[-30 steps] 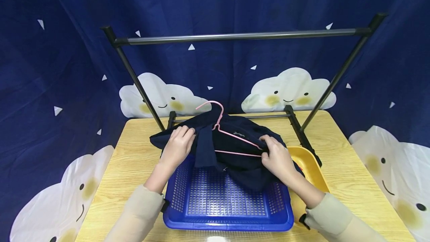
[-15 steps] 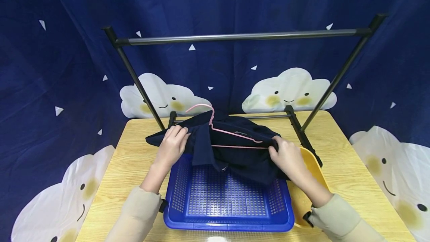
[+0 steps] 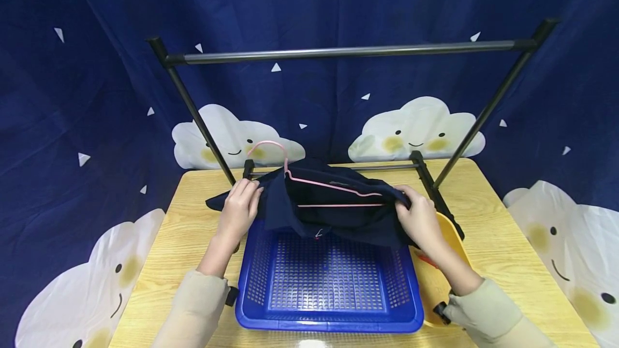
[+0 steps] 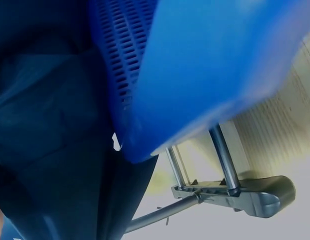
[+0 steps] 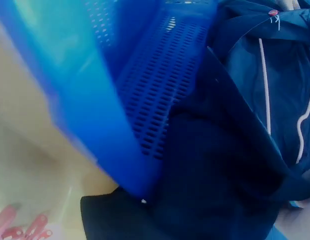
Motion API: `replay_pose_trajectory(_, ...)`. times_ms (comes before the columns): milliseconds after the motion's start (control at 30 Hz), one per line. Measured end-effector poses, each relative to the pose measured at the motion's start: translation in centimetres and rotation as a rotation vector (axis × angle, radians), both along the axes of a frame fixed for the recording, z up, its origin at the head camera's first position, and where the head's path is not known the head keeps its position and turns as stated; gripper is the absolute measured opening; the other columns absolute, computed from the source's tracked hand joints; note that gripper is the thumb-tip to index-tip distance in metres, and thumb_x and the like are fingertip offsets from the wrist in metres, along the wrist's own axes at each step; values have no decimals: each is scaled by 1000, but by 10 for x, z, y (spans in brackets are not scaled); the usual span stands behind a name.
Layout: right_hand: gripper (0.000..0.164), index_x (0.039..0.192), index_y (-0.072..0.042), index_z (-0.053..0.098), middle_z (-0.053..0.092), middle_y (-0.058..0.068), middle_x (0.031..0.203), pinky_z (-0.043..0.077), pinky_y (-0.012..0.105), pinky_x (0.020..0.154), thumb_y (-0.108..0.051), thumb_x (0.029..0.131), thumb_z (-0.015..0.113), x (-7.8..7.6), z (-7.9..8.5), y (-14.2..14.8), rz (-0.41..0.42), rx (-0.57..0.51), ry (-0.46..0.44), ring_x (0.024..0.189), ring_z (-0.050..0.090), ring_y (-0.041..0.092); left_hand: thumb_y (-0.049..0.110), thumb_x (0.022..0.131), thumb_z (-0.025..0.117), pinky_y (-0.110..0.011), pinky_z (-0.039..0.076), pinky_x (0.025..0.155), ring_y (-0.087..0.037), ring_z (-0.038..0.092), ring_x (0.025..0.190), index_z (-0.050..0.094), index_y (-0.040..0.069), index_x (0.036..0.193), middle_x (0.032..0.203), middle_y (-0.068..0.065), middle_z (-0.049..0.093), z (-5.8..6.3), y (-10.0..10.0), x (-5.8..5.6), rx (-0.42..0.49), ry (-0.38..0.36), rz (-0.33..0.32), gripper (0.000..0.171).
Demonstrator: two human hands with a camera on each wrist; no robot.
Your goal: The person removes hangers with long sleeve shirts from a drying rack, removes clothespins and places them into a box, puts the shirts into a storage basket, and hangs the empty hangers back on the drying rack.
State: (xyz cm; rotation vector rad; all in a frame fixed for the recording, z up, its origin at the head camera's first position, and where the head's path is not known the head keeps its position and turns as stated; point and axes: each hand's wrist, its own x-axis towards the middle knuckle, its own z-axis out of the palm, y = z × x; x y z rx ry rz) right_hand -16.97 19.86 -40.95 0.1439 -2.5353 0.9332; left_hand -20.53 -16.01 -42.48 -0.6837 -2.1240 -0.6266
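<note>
A dark navy garment (image 3: 348, 232) with a collar hangs between both hands over the back of the blue basket (image 3: 329, 325). A pink hanger (image 3: 333, 183) lies partly inside it, its hook out at the upper left and its right arm reaching in near the right hand. My left hand (image 3: 238, 205) pinches the garment's left shoulder. The right hand (image 3: 419, 218) grips the cloth on the right side, at the end of the hanger's arm. In the right wrist view the hanger's bars (image 5: 265, 85) show inside the garment's opening. Cloth covers part of the fingers.
A black clothes rack with a horizontal rail (image 3: 348, 51) stands at the back of the wooden table (image 3: 179, 240). To the right of the basket is a yellow tray (image 3: 454, 240); pink-red hangers (image 5: 30, 227) lie in it.
The hanger has shifted left, its hook swinging left, and its right arm has gone into the garment. The right hand has moved right and slightly up; the left hand moved a little left.
</note>
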Motion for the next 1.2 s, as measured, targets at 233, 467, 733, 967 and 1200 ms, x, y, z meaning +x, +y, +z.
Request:
replay_pose_trajectory(233, 28, 105, 3, 63, 66, 17, 82, 39, 19, 48, 9, 81, 51, -4, 9, 4, 92, -274, -111, 53, 48, 3, -2, 85, 58, -40, 46, 68, -30, 53, 75, 57, -4, 89, 80, -14, 55, -4, -5, -3, 40, -29, 16, 5)
replay_pose_trajectory(467, 33, 116, -5, 59, 67, -7, 91, 52, 22, 64, 6, 90, 41, -7, 17, 11, 290, -961, -458, 75, 65, 7, -2, 86, 57, -41, 44, 67, -31, 52, 73, 55, -5, 87, 79, -15, 53, -2, -5, -2, 73, -36, 26, 3)
replay_pose_trajectory(733, 45, 98, -19, 68, 68, -2, 92, 52, 21, 65, 8, 92, 32, -9, 11, 10, 435, -1304, -576, 78, 65, 9, 4, 90, 54, -41, 44, 65, -31, 53, 72, 55, -6, 87, 77, -15, 52, 0, -6, -3, 104, -39, 31, 10)
replay_pose_trajectory(967, 54, 101, -12, 65, 66, 3, 99, 51, 24, 74, 12, 91, 18, -7, 0, 2, 639, -1489, -618, 88, 64, 13, 1, 89, 54, -41, 44, 64, -30, 53, 71, 57, -4, 88, 77, -14, 53, 2, -3, -2, 122, -49, 17, 6)
replay_pose_trajectory(1200, 30, 112, -12, 49, 65, 2, 98, 52, 26, 72, 5, 95, 31, -4, -10, -22, 542, -1512, -697, 85, 65, 14, -3, 88, 53, -38, 45, 65, -28, 53, 71, 57, -4, 88, 78, -14, 53, 5, 9, -2, 111, -53, -26, 4)
